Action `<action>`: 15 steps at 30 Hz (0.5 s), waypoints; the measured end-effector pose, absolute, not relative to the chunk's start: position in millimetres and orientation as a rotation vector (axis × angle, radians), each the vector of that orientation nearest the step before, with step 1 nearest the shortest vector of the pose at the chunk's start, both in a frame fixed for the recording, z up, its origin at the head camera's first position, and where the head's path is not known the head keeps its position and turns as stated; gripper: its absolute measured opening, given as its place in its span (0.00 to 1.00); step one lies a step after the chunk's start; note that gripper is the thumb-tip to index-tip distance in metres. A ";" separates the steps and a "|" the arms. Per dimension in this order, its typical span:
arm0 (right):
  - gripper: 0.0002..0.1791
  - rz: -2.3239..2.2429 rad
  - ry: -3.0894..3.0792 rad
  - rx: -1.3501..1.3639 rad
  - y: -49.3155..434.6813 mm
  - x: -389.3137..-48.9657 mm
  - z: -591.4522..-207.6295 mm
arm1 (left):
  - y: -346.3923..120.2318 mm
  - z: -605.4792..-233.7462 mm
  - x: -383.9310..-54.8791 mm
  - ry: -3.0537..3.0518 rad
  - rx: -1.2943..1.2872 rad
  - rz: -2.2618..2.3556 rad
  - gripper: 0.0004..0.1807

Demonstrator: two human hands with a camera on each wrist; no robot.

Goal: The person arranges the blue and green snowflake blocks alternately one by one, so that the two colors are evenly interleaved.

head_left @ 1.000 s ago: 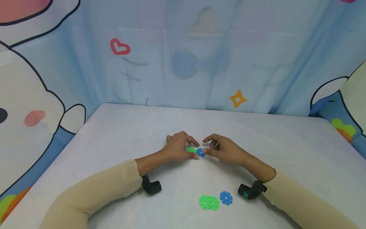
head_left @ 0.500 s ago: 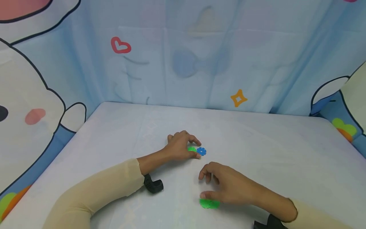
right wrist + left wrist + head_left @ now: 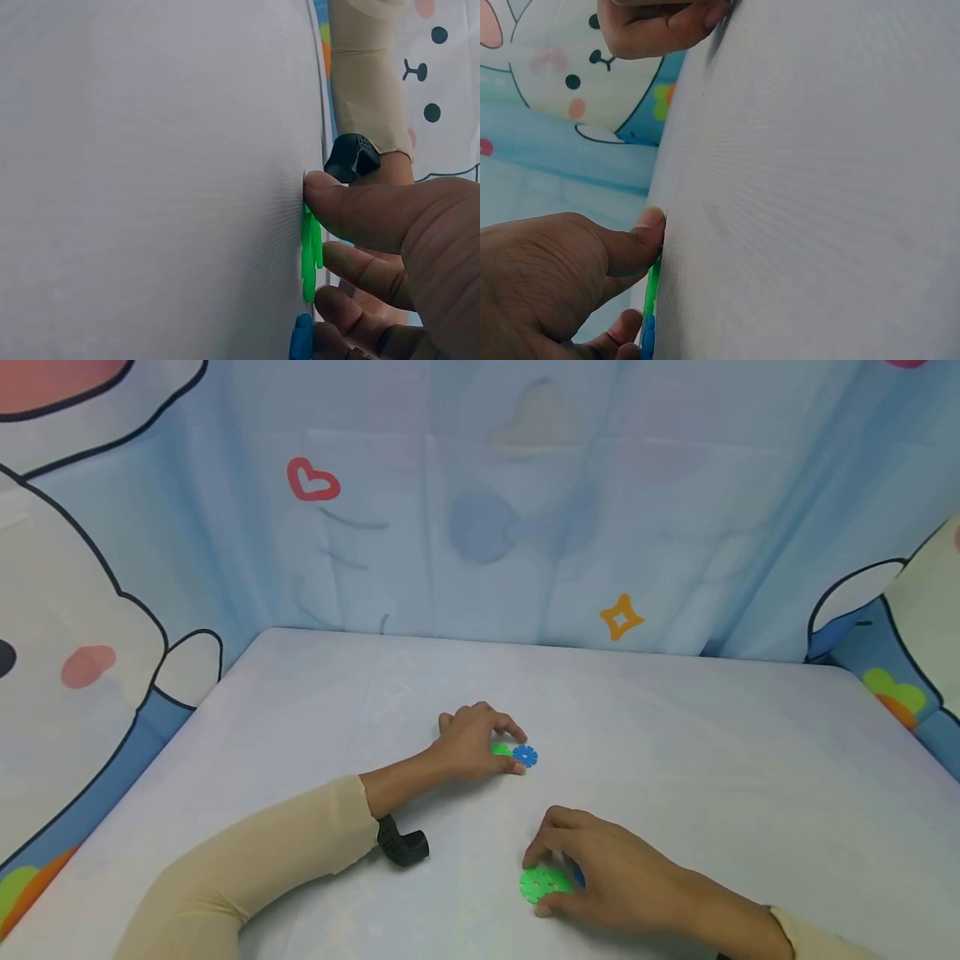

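My left hand (image 3: 472, 745) rests at mid-table, thumb and fingers curled round a notched green snowflake disc (image 3: 500, 749) lying flat. Just right of it lies a blue snowflake disc (image 3: 525, 756), beside the fingertips; both show edge-on in the left wrist view. Nearer the front, my right hand (image 3: 622, 877) holds overlapping green snowflake discs (image 3: 543, 885) between thumb and fingertips, at the table surface. Another blue snowflake disc (image 3: 578, 875) is partly hidden under that hand. In the right wrist view, the thumb touches the edge of the green discs (image 3: 308, 262), and the blue disc (image 3: 301, 337) sits below.
A white cloth covers the table (image 3: 712, 735). Behind it hangs a blue printed curtain (image 3: 375, 560) with cartoon figures. A black wrist camera (image 3: 402, 843) sits below the left sleeve cuff.
My right hand has left the blue disc beside the left hand, come down toward the front, and closed round the green discs there. The left hand stays almost in place.
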State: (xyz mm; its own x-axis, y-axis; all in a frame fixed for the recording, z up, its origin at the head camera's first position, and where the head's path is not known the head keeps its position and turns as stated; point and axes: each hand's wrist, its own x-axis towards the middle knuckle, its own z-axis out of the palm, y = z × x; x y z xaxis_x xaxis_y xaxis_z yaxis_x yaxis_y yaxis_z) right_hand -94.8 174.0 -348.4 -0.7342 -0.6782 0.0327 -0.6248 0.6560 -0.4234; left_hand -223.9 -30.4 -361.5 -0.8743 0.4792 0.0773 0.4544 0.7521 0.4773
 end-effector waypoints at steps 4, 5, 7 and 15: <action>0.16 -0.664 2.716 -1.118 175.2 -97.1 -349.5 | -30.0 -362.3 -223.9 2.897 0.768 0.769 0.19; 0.16 -0.668 2.713 -1.117 175.3 -97.5 -349.8 | -29.8 -362.6 -224.0 2.898 0.765 0.770 0.19; 0.15 -0.677 2.703 -1.119 175.6 -98.0 -350.2 | -29.5 -362.9 -224.2 2.902 0.761 0.771 0.19; 0.14 -0.707 2.683 -1.137 176.2 -98.2 -352.5 | -28.4 -362.3 -224.2 2.898 0.755 0.788 0.17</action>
State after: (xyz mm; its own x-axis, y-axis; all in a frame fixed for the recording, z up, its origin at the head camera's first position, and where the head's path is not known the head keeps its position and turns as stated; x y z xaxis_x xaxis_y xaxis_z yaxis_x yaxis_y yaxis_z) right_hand -98.2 176.2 -352.5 -0.7037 -0.7087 0.0501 -0.6413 0.6033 -0.4741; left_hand -224.2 -28.4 -362.3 -0.8802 0.4676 0.0814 0.4444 0.7519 0.4869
